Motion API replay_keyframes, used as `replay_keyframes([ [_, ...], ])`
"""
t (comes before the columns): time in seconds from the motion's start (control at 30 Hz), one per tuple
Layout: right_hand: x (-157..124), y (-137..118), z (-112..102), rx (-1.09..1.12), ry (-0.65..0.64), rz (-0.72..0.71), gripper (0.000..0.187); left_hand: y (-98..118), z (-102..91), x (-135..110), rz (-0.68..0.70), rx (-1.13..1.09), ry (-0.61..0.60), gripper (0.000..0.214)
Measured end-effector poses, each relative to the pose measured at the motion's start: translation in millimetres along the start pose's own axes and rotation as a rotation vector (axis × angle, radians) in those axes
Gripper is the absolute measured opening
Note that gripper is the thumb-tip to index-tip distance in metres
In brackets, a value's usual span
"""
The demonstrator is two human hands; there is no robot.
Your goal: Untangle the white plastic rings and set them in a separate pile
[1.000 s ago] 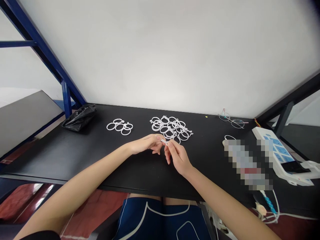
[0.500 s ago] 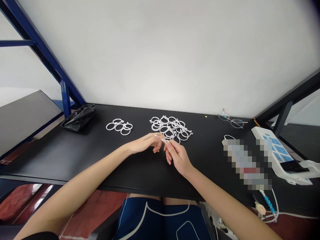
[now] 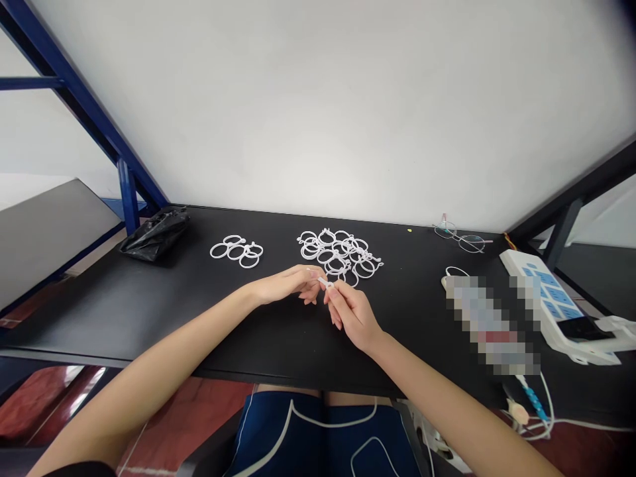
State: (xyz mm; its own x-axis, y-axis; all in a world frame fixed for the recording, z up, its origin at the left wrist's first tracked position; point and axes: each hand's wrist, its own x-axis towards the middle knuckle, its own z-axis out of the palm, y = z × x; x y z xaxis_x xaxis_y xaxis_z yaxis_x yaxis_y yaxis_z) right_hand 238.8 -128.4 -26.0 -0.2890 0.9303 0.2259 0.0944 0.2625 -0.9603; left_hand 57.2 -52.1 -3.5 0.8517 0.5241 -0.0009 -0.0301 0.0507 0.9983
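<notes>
Between my two hands is a small white plastic ring piece (image 3: 324,281), mostly covered by fingers. My left hand (image 3: 303,281) pinches one end of it. The fingertips of my right hand (image 3: 350,313) grip the other end, where a small loop shows. Just behind my hands lies a heap of white rings with small eyelets (image 3: 342,252), which look like curtain rings. Farther left, several more white rings (image 3: 236,250) lie in a smaller group.
A crumpled black plastic bag (image 3: 156,235) lies at the table's left rear. To the right are eyeglasses (image 3: 460,237), a blurred phone-like object (image 3: 491,324) with a cable, and a white power strip (image 3: 546,298). A wall (image 3: 318,119) rises behind the black table (image 3: 163,305).
Both hands keep their grip on the white piece, with only a slight shift of the fingers; a little more of its loop shows by the right fingertips. The ring groups are unchanged.
</notes>
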Motion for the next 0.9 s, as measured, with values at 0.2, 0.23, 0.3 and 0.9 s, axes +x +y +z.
replay_keyframes([
  [0.2,2.0,-0.7,2.9,-0.042,0.059,0.009,0.036,-4.2,-0.9,2.7,-0.039,-0.014,0.034,0.04],
  [0.23,2.4,-1.0,3.1,-0.052,0.072,0.012,0.037,-4.9,-1.4,2.9,-0.041,-0.011,0.04,0.04],
  [0.3,3.4,-1.6,3.3,-0.064,0.1,0.013,0.037,-4.8,-1.8,2.9,-0.037,-0.005,0.052,0.039],
  [0.9,8.2,1.1,2.4,-0.049,0.158,0.038,0.029,-0.7,1.6,1.8,0.026,0.44,0.174,0.03],
])
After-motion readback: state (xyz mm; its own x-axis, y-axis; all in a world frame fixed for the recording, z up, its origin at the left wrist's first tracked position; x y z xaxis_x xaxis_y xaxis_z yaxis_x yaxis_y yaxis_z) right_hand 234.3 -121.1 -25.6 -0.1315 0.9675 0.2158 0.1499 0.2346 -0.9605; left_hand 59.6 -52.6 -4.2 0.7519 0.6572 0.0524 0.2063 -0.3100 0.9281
